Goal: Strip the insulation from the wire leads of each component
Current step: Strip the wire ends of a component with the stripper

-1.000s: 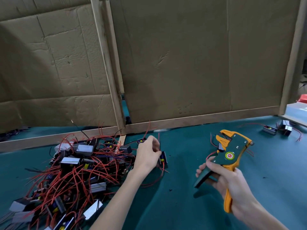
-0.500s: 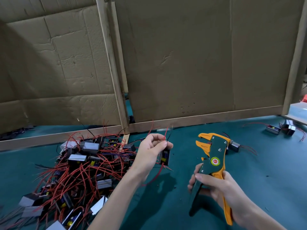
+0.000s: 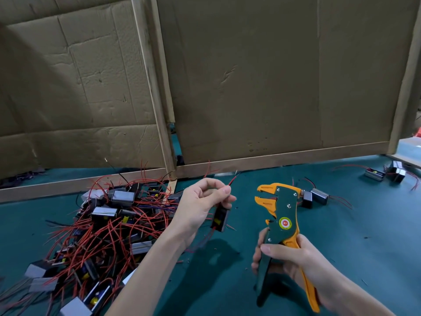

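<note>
Left hand [image 3: 198, 208] pinches a red wire lead [image 3: 232, 180], its component [image 3: 220, 218] dangling below; right hand [image 3: 293, 258] grips the wire stripper [image 3: 286, 210]. Its jaws gape, facing the lead

Your tangled pile of metal-cased components with red wire leads [image 3: 102, 224] sits on the green felt table [image 3: 341, 258] at left, just in front of the wood-framed brown cardboard panels [image 3: 250, 87]. Your left hand [image 3: 198, 208], dangling a black box-shaped component [image 3: 220, 218] by its lead, is between that pile and the orange-and-green wire stripper [image 3: 281, 224] in your right hand [image 3: 291, 258]. Two loose components [image 3: 316, 197] lie just behind the stripper's head, another pair [image 3: 385, 173] far right.
</note>
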Tool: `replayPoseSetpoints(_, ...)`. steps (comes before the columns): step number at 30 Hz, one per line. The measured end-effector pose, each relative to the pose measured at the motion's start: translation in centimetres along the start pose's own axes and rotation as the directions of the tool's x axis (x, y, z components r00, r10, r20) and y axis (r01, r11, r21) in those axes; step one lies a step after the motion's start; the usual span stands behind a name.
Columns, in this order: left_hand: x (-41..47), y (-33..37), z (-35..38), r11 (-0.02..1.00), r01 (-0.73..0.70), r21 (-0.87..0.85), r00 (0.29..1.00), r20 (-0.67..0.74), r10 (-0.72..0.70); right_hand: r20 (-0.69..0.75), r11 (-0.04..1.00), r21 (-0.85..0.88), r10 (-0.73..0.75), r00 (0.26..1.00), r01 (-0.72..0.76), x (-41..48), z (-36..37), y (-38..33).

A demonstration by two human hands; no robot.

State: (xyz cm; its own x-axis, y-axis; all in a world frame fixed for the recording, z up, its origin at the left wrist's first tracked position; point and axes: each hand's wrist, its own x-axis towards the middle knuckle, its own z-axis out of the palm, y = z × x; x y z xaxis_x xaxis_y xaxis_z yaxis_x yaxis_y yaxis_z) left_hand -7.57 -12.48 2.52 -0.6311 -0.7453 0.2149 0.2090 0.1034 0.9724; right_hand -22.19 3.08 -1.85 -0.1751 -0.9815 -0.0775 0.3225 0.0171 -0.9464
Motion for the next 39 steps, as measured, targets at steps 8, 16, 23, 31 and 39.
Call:
replayPoseSetpoints(8,-0.1,-1.0,0.3,0.996,0.08,0.047,0.997,0.005,-0.081,0.002,1.0,0.015,0.026,1.0,-0.026,0.1,-0.2,0.2)
replayPoseSetpoints(16,-0.4,-1.2,0.5,0.99,0.047,0.131,0.999,0.016,-0.05,0.017,0.999,-0.002,0.033,0.999,-0.033,0.3,-0.3,0.3)
replayPoseSetpoints(23,-0.5,-1.1,0.6,0.991,0.033,0.132,0.998,0.041,-0.039,0.021,0.999,-0.02,0.038,0.999,-0.037,0.4,-0.6,0.3)
replayPoseSetpoints(31,-0.7,-0.2,0.7,0.987,0.063,0.147,0.996,0.058,-0.072,0.108,0.996,-0.076,0.052,0.993,-0.044,0.1,-0.7,-0.1)
replayPoseSetpoints(39,-0.9,0.3,0.2,0.992,0.051,0.118,0.986,0.152,-0.068,0.152,0.995,-0.096,0.041,0.988,-0.027,-0.1,-0.7,-0.2)
